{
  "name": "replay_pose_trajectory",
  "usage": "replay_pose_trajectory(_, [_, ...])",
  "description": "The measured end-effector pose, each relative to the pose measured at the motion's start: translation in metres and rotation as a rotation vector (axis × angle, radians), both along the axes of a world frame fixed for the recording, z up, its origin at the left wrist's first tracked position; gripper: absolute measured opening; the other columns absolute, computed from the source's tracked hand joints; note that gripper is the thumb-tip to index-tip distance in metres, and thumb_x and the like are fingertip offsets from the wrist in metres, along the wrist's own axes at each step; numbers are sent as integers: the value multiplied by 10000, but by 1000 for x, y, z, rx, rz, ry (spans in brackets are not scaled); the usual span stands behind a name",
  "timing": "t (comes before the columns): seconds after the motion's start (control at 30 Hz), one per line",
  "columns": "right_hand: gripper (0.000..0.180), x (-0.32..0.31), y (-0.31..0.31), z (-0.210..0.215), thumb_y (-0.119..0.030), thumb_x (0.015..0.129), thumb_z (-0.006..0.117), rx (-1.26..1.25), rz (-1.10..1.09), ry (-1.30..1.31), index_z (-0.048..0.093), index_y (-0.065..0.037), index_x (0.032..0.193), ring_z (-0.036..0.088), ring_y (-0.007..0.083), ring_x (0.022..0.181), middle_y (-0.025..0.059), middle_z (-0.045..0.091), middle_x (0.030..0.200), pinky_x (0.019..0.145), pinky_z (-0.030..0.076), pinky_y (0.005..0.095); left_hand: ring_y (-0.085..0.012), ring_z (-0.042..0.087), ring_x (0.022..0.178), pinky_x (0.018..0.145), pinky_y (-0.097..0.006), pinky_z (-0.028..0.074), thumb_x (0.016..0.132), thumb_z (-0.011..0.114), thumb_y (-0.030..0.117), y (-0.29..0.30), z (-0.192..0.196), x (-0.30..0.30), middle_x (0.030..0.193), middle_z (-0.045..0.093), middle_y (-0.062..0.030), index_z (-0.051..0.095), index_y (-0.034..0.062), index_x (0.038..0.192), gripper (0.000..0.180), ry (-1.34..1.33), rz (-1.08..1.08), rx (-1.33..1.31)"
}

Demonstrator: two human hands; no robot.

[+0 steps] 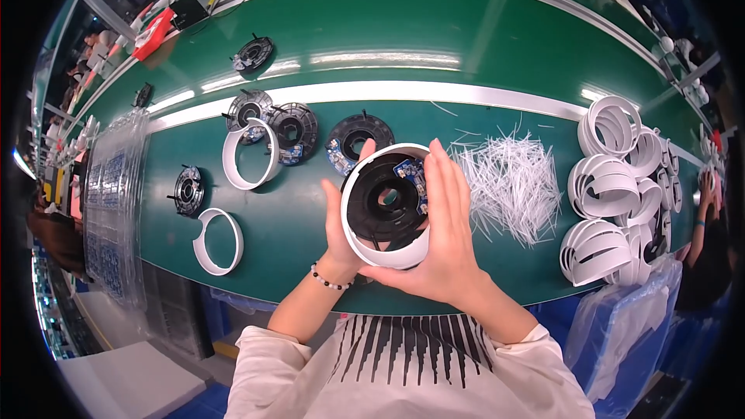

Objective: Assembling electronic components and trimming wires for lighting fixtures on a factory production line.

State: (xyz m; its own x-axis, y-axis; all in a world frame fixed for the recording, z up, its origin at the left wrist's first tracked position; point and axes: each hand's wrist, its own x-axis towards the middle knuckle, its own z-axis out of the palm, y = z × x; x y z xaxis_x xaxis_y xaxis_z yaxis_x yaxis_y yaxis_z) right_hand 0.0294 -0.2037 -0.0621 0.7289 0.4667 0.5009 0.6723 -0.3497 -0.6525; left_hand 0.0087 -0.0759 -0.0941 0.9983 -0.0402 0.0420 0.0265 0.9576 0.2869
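Note:
Between my two hands, above the near middle of the green bench, is a white plastic ring housing (pixel 409 254). A round black plastic disc (pixel 371 213) with a central hole sits inside it, and a small blue circuit board (pixel 411 178) lies along the disc's right side. My left hand (pixel 339 240) grips the housing from the left, partly hidden behind it. My right hand (pixel 448 244) wraps the right side, fingers stretched along the wall and thumb under the lower rim. Just behind the housing lies another black disc with a board (pixel 361 130).
Thin white strips (pixel 512 186) are heaped right of my hands. Stacked white rings (pixel 601 186) stand at the right end. On the left are loose white rings (pixel 220 242), black discs (pixel 188 190) and clear plastic trays (pixel 116 209). Beyond the white rail (pixel 466 91) runs a green conveyor belt (pixel 372 15).

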Motion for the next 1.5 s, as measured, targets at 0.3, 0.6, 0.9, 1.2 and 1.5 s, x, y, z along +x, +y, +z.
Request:
replay_pose_trajectory(0.3, [1077,1,-12,19,-287,439,802,-112,143,30,216,29,1286,264,418,1187,251,223,1315,957,234,473,-252,383,1165,978,-392,318,850,280,438,-4,8,-8,1301,340,-126,246,46,1308,604,118,-23,262])
replay_pose_trajectory(0.6, [1052,11,-21,27,-255,414,779,-190,105,68,231,44,1261,288,383,1163,233,261,1274,907,289,455,-265,288,1229,1015,-396,250,732,224,726,5,-10,-4,1358,245,-128,191,18,1325,924,-190,-279,-145])
replay_pose_trajectory(0.9, [1042,-12,15,2,-326,447,709,82,-139,3,199,73,1264,255,390,1177,224,202,1318,911,269,421,-274,249,1249,1032,-390,209,747,389,467,3,8,-16,1358,253,-131,226,27,1312,735,-281,-38,338])
replay_pose_trajectory(1.2, [994,3,-12,-22,-443,522,687,246,-380,-67,236,24,1275,281,424,1184,263,251,1307,940,244,480,-303,341,1191,1009,-397,267,672,509,318,-34,21,19,1325,281,-190,184,37,1325,781,-72,32,455])
replay_pose_trajectory(1.5, [1004,13,-15,-25,-375,549,753,96,-311,-158,193,6,1290,151,486,1205,298,144,1328,956,147,566,-216,531,919,860,-391,404,815,379,381,-32,0,121,965,574,-92,534,53,980,399,275,-41,211])
